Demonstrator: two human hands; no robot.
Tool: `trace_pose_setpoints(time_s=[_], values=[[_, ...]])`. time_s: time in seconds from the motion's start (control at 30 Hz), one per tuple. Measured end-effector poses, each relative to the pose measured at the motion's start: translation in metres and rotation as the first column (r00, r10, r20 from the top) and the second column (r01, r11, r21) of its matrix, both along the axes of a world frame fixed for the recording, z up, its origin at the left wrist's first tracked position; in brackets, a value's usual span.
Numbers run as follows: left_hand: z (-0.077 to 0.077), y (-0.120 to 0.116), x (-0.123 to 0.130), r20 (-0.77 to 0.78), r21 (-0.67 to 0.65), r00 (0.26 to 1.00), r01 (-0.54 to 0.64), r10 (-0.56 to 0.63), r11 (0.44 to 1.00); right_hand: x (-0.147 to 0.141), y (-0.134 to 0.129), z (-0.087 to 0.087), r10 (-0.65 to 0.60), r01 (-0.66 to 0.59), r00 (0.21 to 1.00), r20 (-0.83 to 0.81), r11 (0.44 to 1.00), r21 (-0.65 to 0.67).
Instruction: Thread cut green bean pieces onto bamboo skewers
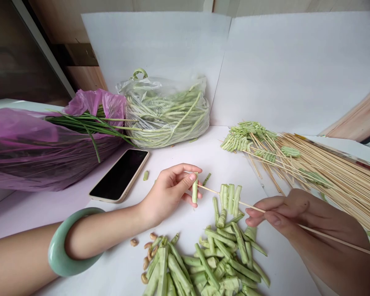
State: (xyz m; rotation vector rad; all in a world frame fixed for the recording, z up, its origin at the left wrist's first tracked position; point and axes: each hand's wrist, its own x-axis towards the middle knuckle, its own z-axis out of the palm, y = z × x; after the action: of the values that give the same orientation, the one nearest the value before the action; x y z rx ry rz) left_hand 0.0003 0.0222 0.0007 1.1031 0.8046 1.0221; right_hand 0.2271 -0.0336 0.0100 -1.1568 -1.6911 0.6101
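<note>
Squaring the long-bean piece (195, 192) pinched by the left hand (168, 190) to the bamboo skewer (252, 206) the right hand (319, 232) grips should limit splitting.

2 bare hands (175, 185) raised — fingers (188, 181) pinched, wrists apart

Near centre, the left grip (172, 187) pinches a bean piece (195, 190) at the tip of a skewer (251, 206) held by the right grip (267, 211) at 4 o'clock; cut beans (216, 263) lie at 6, a phone (120, 174) at 8, a clear bag (169, 117) at 11, loose skewers (336, 176) at 3
</note>
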Motion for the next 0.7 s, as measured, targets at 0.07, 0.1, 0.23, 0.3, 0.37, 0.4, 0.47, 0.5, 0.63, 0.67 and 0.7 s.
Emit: trace_pose_setpoints(time_s=[0.07,0.1,0.23,0.3,0.37,0.4,0.47,0.5,0.63,0.67,0.7], values=[[-0.0006,0.0005,-0.0004,0.004,-0.014,1.0,-0.003,0.003,1.0,-0.0003,0.0007,0.0006,-0.005,0.005,1.0,-0.001,1.0,0.006],[-0.0011,0.0007,-0.0006,0.013,-0.021,1.0,-0.005,0.005,1.0,-0.0003,0.0009,0.0007,-0.008,0.008,1.0,-0.001,1.0,0.009],[-0.0028,0.0008,-0.0006,0.047,-0.031,0.999,-0.014,0.015,0.999,-0.0002,0.0011,0.0005,-0.018,0.018,1.0,0.002,1.0,0.024],[-0.0036,0.0009,-0.0003,0.054,-0.027,0.998,-0.006,0.008,1.0,0.0001,0.0012,-0.0002,-0.021,0.021,1.0,0.003,0.999,0.033],[-0.004,0.0012,0.0,0.06,-0.013,0.998,0.004,-0.003,1.0,0.0003,0.0012,-0.0008,-0.025,0.025,1.0,0.002,0.999,0.029],[-0.0042,0.0015,0.0001,0.059,-0.005,0.998,0.006,-0.006,1.0,0.0004,0.001,-0.0011,-0.027,0.027,1.0,-0.003,0.999,0.028],[-0.0041,0.0019,-0.0001,0.054,0.01,0.999,0.003,-0.003,1.0,0.0007,0.0004,-0.0012,-0.033,0.033,0.999,-0.009,0.999,0.032],[-0.0039,0.0021,-0.0002,0.049,0.014,0.999,0.0,-0.001,1.0,0.0009,0.0,-0.0011,-0.037,0.037,0.999,-0.009,0.999,0.036],[-0.0033,0.002,-0.0008,0.028,0.018,1.0,-0.004,0.004,1.0,0.0015,-0.0003,0.0003,-0.036,0.034,0.999,0.026,0.996,0.079],[-0.0033,0.0019,-0.0009,0.029,0.023,1.0,-0.005,0.004,1.0,0.0018,0.0002,0.0006,-0.026,0.022,0.999,0.046,0.995,0.093],[-0.0034,0.0019,-0.001,0.033,0.03,0.999,-0.006,0.005,1.0,0.0021,0.0008,0.0007,-0.02,0.014,0.998,0.06,0.994,0.105]])
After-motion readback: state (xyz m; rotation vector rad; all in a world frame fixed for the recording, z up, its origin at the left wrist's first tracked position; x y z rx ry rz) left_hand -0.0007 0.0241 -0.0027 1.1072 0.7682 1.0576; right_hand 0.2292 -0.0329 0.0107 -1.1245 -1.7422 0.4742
